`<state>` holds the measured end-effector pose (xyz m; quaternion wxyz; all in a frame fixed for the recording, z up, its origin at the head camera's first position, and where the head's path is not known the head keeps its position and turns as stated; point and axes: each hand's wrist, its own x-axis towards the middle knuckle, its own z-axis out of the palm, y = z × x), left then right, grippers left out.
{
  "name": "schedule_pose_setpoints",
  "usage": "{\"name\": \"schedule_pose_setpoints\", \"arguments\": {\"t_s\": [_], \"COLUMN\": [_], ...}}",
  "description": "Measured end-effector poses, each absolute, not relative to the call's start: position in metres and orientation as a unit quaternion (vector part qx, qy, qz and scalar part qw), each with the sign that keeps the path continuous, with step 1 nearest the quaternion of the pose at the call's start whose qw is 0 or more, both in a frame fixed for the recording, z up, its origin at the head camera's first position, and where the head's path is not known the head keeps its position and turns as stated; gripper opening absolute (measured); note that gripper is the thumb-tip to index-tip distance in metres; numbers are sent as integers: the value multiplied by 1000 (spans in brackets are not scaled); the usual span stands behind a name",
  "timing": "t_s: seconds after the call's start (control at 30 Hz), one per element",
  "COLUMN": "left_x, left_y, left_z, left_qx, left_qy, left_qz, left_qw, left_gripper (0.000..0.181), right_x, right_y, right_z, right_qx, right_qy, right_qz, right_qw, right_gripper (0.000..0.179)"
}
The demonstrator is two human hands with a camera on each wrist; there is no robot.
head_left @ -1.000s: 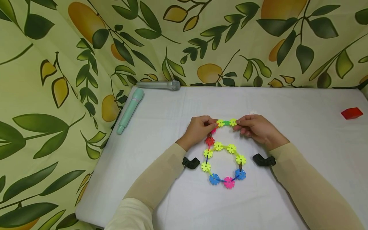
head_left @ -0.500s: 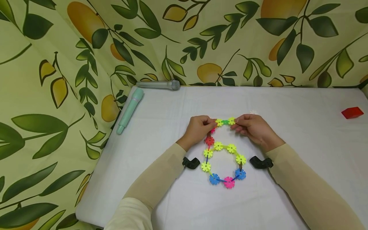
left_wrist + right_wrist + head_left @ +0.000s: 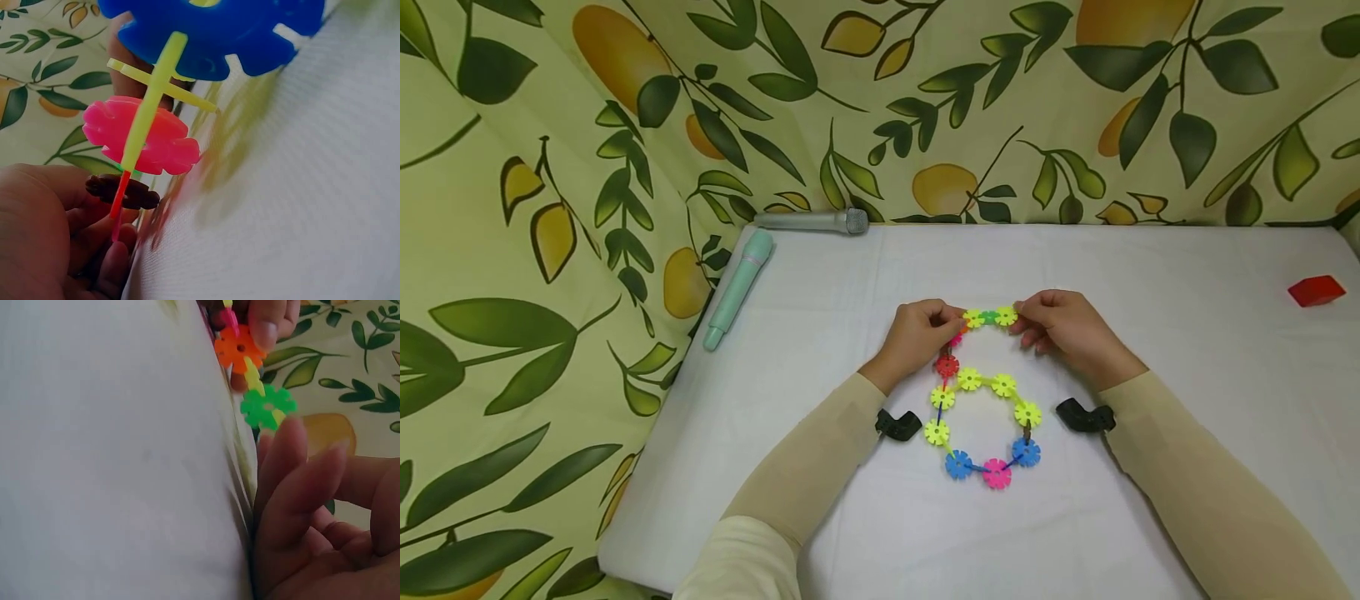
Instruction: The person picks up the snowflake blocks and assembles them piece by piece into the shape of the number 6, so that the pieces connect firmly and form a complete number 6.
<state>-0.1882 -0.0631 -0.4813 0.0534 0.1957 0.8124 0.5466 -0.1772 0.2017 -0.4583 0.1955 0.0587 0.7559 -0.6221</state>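
A chain of colourful interlocking snowflake discs (image 3: 1027,414) lies on the white table, its lower part a closed ring and its upper part curving right. My left hand (image 3: 919,337) pinches the upper left of the chain near an orange disc (image 3: 240,349). At the chain's upper right end, my right hand (image 3: 1071,333) pinches the edge of a yellow disc (image 3: 1006,316), joined to a green disc (image 3: 269,406). My right fingers mostly hide that yellow disc in the right wrist view. Pink (image 3: 140,134) and blue (image 3: 219,34) discs loom close in the left wrist view.
A mint-green microphone (image 3: 739,290) and a silver microphone (image 3: 811,221) lie at the table's back left. A red block (image 3: 1317,291) sits at the far right. Leaf-patterned cloth (image 3: 947,108) hangs behind the table (image 3: 1187,292).
My right hand has shifted slightly, first left, then back right and up, now covering a pale piece seen behind it earlier. My left hand and the chain have barely moved.
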Motion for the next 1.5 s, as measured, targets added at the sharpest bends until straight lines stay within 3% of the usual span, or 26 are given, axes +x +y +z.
{"name": "schedule_pose_setpoints", "arguments": {"t_s": [0.17,0.37,0.57,0.7,0.93,1.2,1.5], "left_x": [-188,-189,-189,-189,-188,-188,-187], "left_y": [-63,-64,-64,-64,-65,-67,-67], "left_z": [-480,-481,-479,-478,-478,-480,-480], "left_qx": [199,211,220,223,222,200,211], "left_qy": [816,830,840,840,837,832,828], "left_qz": [540,512,490,489,494,512,514], "left_qw": [55,66,73,72,73,76,81], "left_gripper": [4,22,26,26,24,20,20], "right_x": [-178,-181,-188,-193,-197,-197,-197], "right_y": [213,233,253,264,277,276,273], "right_z": [-455,-459,-467,-471,-471,-469,-467], "right_qx": [57,57,80,68,12,-56,-39], "right_qy": [783,790,792,831,882,914,912], "right_qz": [-612,-611,-604,-552,-466,-392,-399], "right_qw": [98,-5,-40,-23,64,84,82], "right_gripper": [43,38,34,48,63,37,33]}}
